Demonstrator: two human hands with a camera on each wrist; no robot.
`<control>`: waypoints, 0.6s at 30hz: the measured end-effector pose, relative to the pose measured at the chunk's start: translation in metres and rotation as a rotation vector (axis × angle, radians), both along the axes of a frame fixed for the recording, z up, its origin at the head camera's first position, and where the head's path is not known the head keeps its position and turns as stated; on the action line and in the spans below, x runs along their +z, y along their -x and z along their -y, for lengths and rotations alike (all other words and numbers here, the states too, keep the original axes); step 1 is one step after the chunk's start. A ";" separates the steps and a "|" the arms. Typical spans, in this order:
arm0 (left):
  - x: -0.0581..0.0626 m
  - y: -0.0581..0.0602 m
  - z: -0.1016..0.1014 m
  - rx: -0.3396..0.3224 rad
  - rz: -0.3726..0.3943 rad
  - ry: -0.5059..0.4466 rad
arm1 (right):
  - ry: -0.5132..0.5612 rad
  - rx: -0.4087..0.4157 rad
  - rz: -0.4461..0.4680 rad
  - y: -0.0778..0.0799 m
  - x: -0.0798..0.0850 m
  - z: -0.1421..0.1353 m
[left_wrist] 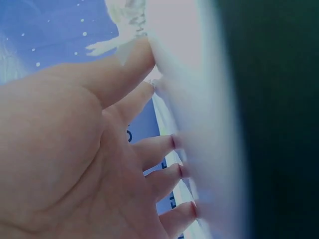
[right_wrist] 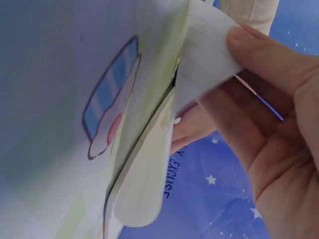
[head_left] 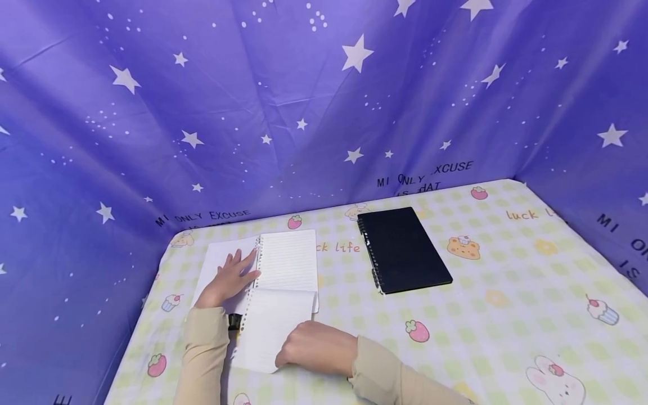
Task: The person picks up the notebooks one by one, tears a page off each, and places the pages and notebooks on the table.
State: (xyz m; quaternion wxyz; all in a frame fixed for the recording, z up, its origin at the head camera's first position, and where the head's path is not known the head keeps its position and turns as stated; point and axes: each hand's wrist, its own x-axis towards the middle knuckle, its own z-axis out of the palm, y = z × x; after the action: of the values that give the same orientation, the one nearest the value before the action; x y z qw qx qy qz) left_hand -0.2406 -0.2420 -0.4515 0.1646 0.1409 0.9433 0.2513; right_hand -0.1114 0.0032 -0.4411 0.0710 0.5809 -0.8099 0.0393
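White page (right_wrist: 204,57) between thumb and fingers of the right hand (right_wrist: 276,144), cupcake-print cloth (right_wrist: 45,174) alongside

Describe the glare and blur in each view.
Head: mostly sharp, soft sheen on the curtain; left wrist: paper washed out and blurred beside an unidentifiable dark band, left hand clearer; right wrist: cloth soft and dim toward the left edge, right hand clearer.

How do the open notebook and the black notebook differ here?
The open notebook shows white lined pages; the black notebook lies closed, showing a dark cover.
The left hand rests on the open notebook and the right hand pinches its page; neither touches the black notebook.
Both lie on the patterned tablecloth.
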 end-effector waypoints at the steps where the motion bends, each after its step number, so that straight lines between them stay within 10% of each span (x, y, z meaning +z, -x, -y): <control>1: -0.001 0.000 0.000 0.003 -0.003 0.002 | -0.004 0.004 -0.009 -0.002 0.000 0.001; 18: -0.001 -0.001 -0.004 0.032 -0.029 0.020 | -0.102 0.017 -0.163 -0.025 0.002 0.013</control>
State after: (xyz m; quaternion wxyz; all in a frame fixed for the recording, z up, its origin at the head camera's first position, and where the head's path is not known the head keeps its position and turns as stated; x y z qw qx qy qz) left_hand -0.2396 -0.2383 -0.4529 0.1485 0.1279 0.9502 0.2422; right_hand -0.0866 -0.0100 -0.4387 0.1066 0.5917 -0.7976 -0.0485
